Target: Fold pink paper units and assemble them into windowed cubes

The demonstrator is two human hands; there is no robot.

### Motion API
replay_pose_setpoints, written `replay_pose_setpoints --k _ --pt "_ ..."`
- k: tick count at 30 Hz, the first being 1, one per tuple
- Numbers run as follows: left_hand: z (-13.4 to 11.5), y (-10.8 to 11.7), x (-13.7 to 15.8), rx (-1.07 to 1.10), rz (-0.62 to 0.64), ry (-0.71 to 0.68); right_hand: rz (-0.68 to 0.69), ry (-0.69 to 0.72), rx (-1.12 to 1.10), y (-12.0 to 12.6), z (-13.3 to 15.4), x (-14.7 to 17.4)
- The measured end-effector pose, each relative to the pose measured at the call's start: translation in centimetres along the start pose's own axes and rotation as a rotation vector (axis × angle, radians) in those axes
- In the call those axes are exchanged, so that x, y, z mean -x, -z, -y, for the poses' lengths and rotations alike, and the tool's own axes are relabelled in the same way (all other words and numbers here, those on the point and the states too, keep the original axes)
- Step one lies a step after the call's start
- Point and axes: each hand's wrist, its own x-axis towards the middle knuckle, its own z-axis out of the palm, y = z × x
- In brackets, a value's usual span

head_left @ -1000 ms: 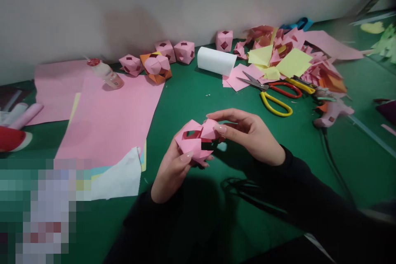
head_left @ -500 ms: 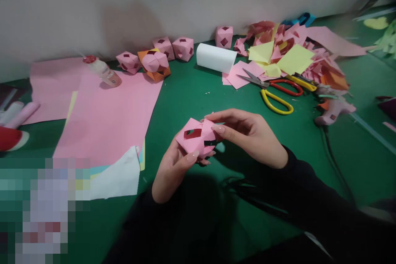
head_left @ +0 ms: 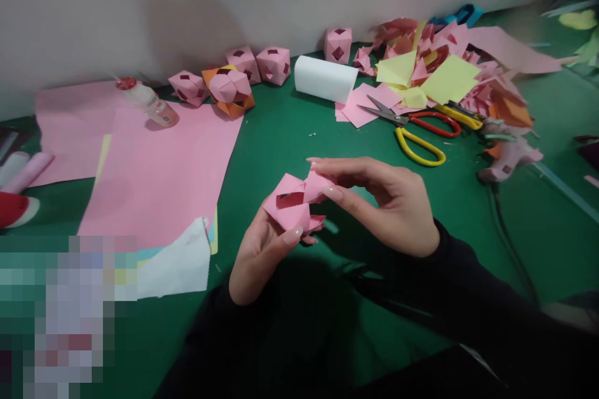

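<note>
Between my two hands is a pink folded-paper ball (head_left: 289,215) with square openings in its faces; its right side gapes. My left hand (head_left: 259,255) grips it from the lower left, thumb on the near face and fingers underneath, partly hidden. My right hand (head_left: 388,206) pinches a pointed flap at the ball's upper right between thumb and fingers. Several similar finished-looking pink paper balls (head_left: 274,65) stand along the wall, one of them resting in an orange folded paper piece (head_left: 241,104).
Large pink sheets (head_left: 163,174) and a drink bottle (head_left: 159,111) lie to the left. A white paper roll (head_left: 325,79), red-and-yellow-handled scissors (head_left: 421,143) and a heap of paper scraps (head_left: 449,68) sit at the back right, near a pink glue gun (head_left: 510,159) with a cord.
My right hand has pulled the flap up and to the right, and the ball's right side has come apart. My left hand keeps its hold. The view has shifted slightly.
</note>
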Motion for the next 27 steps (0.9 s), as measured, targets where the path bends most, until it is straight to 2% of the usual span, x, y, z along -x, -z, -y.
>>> replay_pose_setpoints --k 3,6,12,16,27 --pt "0.1 0.1 0.0 0.004 0.012 -0.01 -0.029 0.149 0.068 -0.1 0.1 0.2" --pt "0.3 0.1 0.0 0.015 0.029 -0.013 -0.042 0.197 0.098 -0.2 0.1 0.2" --pt "0.1 0.0 0.1 0.025 0.013 0.003 0.032 0.036 0.053 -0.4 -0.2 0.0" --pt "-0.1 -0.3 0.1 0.014 -0.009 0.021 0.036 -0.048 -0.006 -0.3 -0.4 0.0" --pt "-0.4 -1.6 0.2 -0.061 -0.154 0.042 0.053 -0.146 -0.013 -0.1 -0.5 -0.3"
